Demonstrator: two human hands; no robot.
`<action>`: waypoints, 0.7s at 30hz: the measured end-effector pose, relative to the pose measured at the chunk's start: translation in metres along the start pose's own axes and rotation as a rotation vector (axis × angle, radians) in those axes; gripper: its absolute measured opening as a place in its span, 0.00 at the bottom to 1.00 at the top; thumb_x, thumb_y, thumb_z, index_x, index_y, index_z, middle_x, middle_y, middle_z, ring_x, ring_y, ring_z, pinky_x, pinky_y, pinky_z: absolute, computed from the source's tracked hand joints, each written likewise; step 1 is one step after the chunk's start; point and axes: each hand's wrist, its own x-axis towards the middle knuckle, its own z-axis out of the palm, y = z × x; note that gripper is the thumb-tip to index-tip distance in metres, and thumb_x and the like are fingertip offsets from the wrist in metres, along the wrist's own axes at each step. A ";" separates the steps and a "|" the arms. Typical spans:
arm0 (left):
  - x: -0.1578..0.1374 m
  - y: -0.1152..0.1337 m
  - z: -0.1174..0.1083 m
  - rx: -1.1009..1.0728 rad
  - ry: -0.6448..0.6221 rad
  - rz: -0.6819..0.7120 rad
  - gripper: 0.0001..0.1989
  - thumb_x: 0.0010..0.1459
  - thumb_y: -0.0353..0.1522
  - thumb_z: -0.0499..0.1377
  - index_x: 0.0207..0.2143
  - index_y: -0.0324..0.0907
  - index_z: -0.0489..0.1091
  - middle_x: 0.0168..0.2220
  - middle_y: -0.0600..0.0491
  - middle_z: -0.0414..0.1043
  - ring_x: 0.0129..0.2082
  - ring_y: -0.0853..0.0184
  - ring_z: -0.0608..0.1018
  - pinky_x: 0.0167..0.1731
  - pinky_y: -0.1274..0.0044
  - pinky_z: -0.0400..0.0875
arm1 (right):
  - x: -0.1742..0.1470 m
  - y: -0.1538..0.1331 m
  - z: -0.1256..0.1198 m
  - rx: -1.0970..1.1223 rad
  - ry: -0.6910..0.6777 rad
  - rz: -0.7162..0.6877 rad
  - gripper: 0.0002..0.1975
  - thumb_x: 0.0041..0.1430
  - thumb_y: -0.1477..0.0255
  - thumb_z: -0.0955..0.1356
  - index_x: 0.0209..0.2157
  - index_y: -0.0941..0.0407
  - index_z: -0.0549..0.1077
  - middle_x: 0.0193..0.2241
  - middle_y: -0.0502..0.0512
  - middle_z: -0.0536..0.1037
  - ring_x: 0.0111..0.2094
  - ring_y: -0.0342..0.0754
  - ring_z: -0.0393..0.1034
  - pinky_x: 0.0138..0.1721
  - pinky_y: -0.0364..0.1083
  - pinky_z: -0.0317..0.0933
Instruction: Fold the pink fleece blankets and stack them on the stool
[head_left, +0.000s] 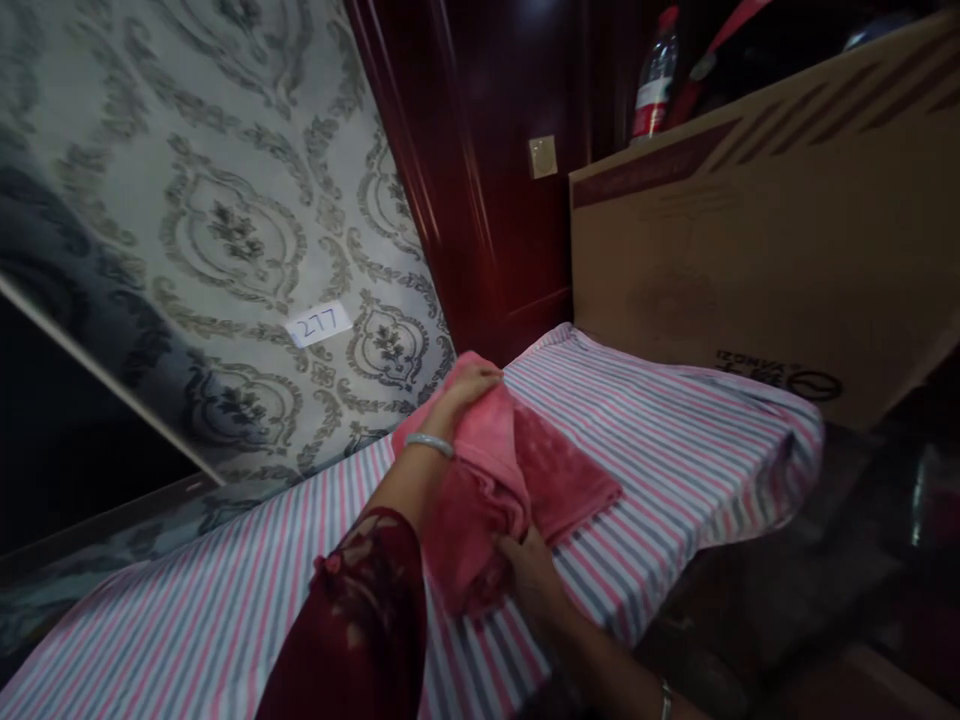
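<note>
A pink towel (562, 470), partly folded and bunched, lies on a striped cloth (637, 400) that covers a long surface. My left hand (474, 386), with a pale bangle at its wrist, is closed on the far edge of the towel. At the near side, my right hand (529, 570) pinches a rolled, bunched part of it. The fold between my hands stands slightly raised, while the right-hand corner rests flat on the stripes. Some of my fingertips are hidden by the fabric.
A large cardboard box (750, 250) stands beyond the right end, with a red-capped bottle (655, 85) behind its top edge. Patterned wallpaper (232, 230) bearing a paper label (321, 324) marked 277 and a dark red wood panel (495, 150) border the far side.
</note>
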 end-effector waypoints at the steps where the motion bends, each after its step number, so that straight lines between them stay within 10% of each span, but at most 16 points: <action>1: 0.004 -0.005 0.021 0.003 -0.071 -0.003 0.08 0.51 0.29 0.61 0.34 0.39 0.78 0.37 0.51 0.80 0.44 0.62 0.78 0.53 0.70 0.69 | -0.001 -0.002 -0.004 0.090 0.024 0.045 0.33 0.43 0.67 0.74 0.54 0.57 0.70 0.47 0.60 0.79 0.51 0.57 0.73 0.53 0.55 0.67; 6: 0.011 -0.039 0.062 0.050 -0.226 -0.042 0.13 0.59 0.37 0.59 0.38 0.36 0.77 0.35 0.48 0.80 0.31 0.65 0.80 0.39 0.71 0.76 | -0.007 -0.021 -0.014 0.342 -0.074 0.184 0.29 0.47 0.62 0.76 0.51 0.57 0.73 0.45 0.61 0.80 0.50 0.58 0.74 0.52 0.57 0.67; 13: 0.046 -0.084 0.034 0.330 0.124 -0.098 0.20 0.61 0.37 0.55 0.53 0.38 0.71 0.52 0.41 0.74 0.51 0.58 0.76 0.51 0.69 0.69 | -0.001 -0.037 -0.018 0.430 -0.087 0.282 0.25 0.58 0.57 0.71 0.52 0.57 0.74 0.47 0.60 0.80 0.50 0.57 0.74 0.55 0.59 0.64; 21: 0.060 -0.127 0.013 0.561 0.013 -0.246 0.21 0.60 0.47 0.54 0.39 0.39 0.75 0.42 0.41 0.79 0.48 0.52 0.78 0.47 0.69 0.68 | 0.001 -0.024 -0.020 0.448 0.085 0.266 0.24 0.46 0.65 0.76 0.45 0.59 0.77 0.40 0.61 0.82 0.47 0.60 0.75 0.49 0.56 0.69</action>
